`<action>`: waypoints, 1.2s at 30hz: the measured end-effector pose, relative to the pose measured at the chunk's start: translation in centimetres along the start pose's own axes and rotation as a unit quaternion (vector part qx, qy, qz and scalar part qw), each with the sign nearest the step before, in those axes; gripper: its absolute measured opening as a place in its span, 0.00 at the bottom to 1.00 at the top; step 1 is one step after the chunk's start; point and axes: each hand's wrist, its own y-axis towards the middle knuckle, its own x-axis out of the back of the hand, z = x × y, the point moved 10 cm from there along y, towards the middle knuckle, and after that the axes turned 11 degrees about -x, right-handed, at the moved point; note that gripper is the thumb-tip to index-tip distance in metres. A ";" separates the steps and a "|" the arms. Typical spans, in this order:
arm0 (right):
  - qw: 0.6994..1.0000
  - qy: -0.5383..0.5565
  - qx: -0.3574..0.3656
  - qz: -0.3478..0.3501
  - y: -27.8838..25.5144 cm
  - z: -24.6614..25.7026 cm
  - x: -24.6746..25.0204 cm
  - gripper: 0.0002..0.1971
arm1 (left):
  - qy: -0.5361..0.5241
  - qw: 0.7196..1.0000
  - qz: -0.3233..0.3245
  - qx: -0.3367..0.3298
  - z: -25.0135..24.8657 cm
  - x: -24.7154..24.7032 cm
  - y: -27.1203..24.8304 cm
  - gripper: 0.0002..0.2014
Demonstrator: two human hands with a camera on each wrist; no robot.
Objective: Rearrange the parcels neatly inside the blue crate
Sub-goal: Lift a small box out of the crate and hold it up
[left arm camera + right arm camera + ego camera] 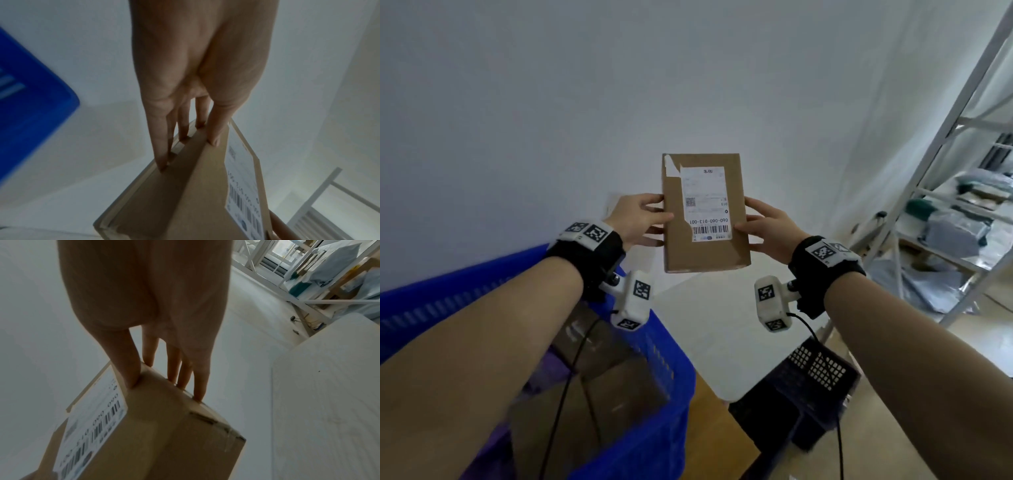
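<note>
Parcel [705, 212], a brown cardboard box with a white shipping label [707, 204] facing the person, is clamped between the left hand [638, 219] and the right hand [768, 226], thumbs on the labelled face and fingers [162, 146] behind. Below the left forearm sits the blue crate [650, 404], holding more cardboard parcels [599, 387]; a dark perforated crate [798, 387] lies under the right wrist

Dim, even indoor light with brighter daylight far right, soft shadows, blurred wrist views and wide-angle bending at the edges.
</note>
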 end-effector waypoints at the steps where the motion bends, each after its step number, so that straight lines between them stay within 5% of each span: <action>1: 1.000 0.004 -0.009 0.003 1.0 -0.5 1.4 0.32 | 0.007 1.000 0.008 0.013 0.6 -1.4 1.0 0.26; 15: 0.986 0.071 -0.147 0.038 13.0 -13.2 13.5 0.33 | 0.070 0.963 0.084 0.247 14.0 -13.2 10.7 0.31; 23: 0.965 0.105 -0.235 0.052 16.3 -23.4 15.4 0.38 | 0.099 0.927 0.096 0.348 25.0 -16.5 11.0 0.15; 30: 0.952 0.111 -0.280 0.049 17.4 -29.2 15.5 0.37 | 0.059 0.907 0.084 0.409 31.2 -18.2 8.4 0.14; 36: 0.953 0.110 -0.280 0.046 17.9 -30.6 15.2 0.38 | 0.047 0.916 0.051 0.396 32.9 -18.0 7.6 0.16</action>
